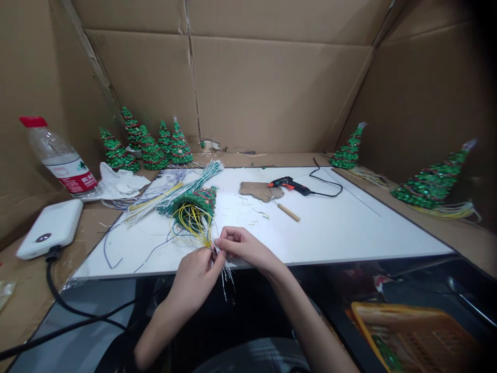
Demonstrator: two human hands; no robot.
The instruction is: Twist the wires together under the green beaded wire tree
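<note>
A small green Christmas tree [205,199] lies on its side near the front of the white board, its hollow base facing me. Yellow and white wires [194,223] spill out of that base towards my hands. My left hand [198,269] is closed around the gathered wires close to the board's front edge. Thumb and fingers of my right hand [240,246] pinch the same wires just beside it. Loose wire ends hang below both hands. Behind the tree lies a bundle of green and white wires [202,176].
A glue gun [291,185] rests by a cardboard scrap [258,190], with a wooden-handled tool [288,211] nearby. More trees [151,147] stand at the back left, others [430,178] at right. A bottle [66,166], white power bank [52,228] and orange basket [411,316] are around.
</note>
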